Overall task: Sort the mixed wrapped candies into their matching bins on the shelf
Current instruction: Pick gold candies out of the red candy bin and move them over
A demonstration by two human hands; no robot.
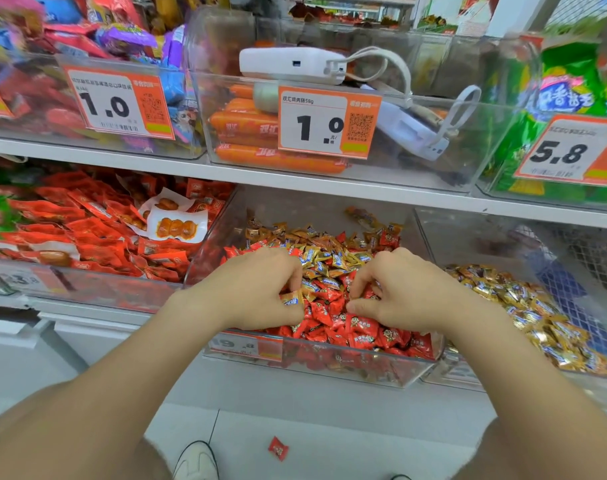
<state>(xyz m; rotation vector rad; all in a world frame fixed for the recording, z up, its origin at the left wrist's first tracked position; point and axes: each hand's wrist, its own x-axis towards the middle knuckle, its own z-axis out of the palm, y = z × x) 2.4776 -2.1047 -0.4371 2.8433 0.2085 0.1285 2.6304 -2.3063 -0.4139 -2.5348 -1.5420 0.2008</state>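
The mixed bin [364, 370] is a clear one at the middle of the lower shelf [104, 311]. It holds red candies [361, 329] and gold candies [324, 258] together. The red ones lie mostly along the front edge of the bin, the gold ones more at the centre and back.

Both hands are inside it, near the front edge. The L hand [257, 289] is at the left side of the pile, fingers curled, and it pinches a gold piece [292, 300] btw. thumb and fingers. The R hand [409, 292] is at the right side, its fingers bent down into the red candies and the thumb pointing left. I cannot tell if it holds any candy.

Just right on the same shelf is the gold bin [593, 299], w/ only gold wrappers [524, 306] in it. At the left is a bin of red snack packs [97, 237].

On the upper shelf [295, 181], the clear bin above has orange sausages [246, 123] at its left side and a white power bank [291, 64] w/ cable on its top edge. A price tag [326, 123] reading 1.0 hangs on its front.

On the floor, below the shelf, lies a single red candy [278, 448], near a white shoe [196, 460].
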